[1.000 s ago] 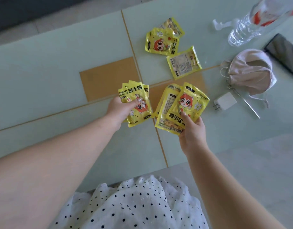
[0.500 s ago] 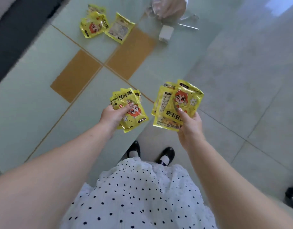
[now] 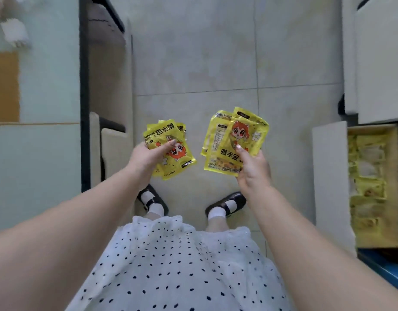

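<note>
My left hand (image 3: 146,157) grips a small fan of yellow packets (image 3: 173,153) printed with a red-haired cartoon face. My right hand (image 3: 252,170) holds a second bunch of the same yellow packets (image 3: 236,135), thumb pressed on the front one. Both bunches hang above the tiled floor, in front of my polka-dot skirt and black shoes. An open cardboard box (image 3: 373,187) at the right is filled with more yellow packets.
The pale green glass table (image 3: 36,153) with its dark edge fills the left side; a white charger plug (image 3: 13,32) lies on it at top left. White cabinets (image 3: 377,59) stand at the upper right. Beige floor tiles (image 3: 216,52) stretch ahead.
The view has swung right, away from the table and over the floor. Both hands keep their packets. The open box of packets has come into view at the right.
</note>
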### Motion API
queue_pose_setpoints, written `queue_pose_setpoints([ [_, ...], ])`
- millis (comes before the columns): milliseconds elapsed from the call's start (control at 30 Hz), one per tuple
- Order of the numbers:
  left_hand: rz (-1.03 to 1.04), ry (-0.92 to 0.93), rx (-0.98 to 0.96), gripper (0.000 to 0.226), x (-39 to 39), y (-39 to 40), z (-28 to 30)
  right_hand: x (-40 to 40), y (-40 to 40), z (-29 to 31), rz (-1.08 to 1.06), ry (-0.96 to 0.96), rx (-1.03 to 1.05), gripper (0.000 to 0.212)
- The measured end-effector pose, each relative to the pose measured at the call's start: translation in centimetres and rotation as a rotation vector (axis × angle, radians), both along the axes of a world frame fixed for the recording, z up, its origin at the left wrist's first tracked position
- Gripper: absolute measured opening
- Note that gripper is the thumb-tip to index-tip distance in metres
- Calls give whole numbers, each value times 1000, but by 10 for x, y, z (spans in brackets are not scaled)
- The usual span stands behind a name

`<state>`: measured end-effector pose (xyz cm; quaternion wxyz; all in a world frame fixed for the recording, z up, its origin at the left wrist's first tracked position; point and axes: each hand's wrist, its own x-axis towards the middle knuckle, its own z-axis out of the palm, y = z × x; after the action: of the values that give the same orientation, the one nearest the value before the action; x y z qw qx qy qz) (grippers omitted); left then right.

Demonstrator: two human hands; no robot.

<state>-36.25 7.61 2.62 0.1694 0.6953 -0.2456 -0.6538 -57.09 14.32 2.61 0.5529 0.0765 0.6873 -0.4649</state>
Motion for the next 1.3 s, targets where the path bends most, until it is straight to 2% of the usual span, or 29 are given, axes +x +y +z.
queue_pose_setpoints([
  [100, -122, 7, 28, 30, -87, 23, -3, -74, 49, -1, -142, 2, -9, 20],
  [233, -310, 57, 91, 26, -204, 58, -3, -164, 122, 1, -373, 6, -10, 23],
  [433, -641, 86, 108, 25, -350, 91, -3, -248, 207, -2, -652, 27, 29, 20],
  [500, -761, 91, 132, 49, -389, 96, -5, -265, 227, -6, -733, 43, 78, 26],
  [567, -866, 84, 158, 89, -422, 98, -8, -276, 241, -10, -819, 30, 104, 40],
  [633, -955, 55, 164, 107, -451, 97, -19, -283, 247, -17, -890, 27, 97, 40],
  [767, -1081, 55, 190, 97, -510, 88, -40, -299, 245, -42, -1140, -19, -17, 36],
  [900, -1098, -11, 224, 48, -551, 77, -80, -314, 235, -86, -1315, -60, -119, 34],
  [967, -1123, -36, 229, 37, -564, 73, -103, -324, 228, -106, -1328, -63, -153, 36],
  [1067, -1166, -22, 188, 34, -586, 67, -136, -347, 218, -141, -1385, -53, -183, 38],
  [1167, -1205, 35, 135, 37, -620, 57, -174, -380, 215, -182, -1419, -14, -214, 32],
  [1300, -1291, 37, 25, 34, -664, 50, -221, -422, 215, -232, -1366, 60, -102, 50],
])
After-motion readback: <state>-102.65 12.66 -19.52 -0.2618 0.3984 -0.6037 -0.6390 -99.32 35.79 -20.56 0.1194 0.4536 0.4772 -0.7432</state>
